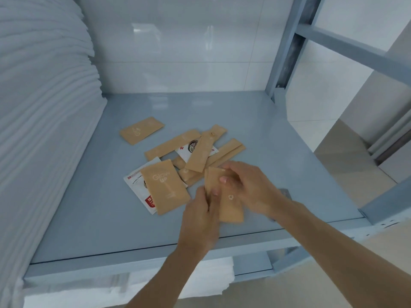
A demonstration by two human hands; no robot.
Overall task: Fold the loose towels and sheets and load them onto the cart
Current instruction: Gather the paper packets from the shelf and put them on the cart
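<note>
Two hands, left (201, 215) and right (249, 187), both pinching one tan packet (229, 201) near the shelf's (311, 174) front edge, linen stack (44, 107) at its left edge; likely slip of packet over that edge if grip loosens.

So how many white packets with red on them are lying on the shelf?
2. One white packet lies at the left, mostly under the Glow Up packet. The other white packet sits mid-pile under long brown packets. More may be hidden underneath.
</note>
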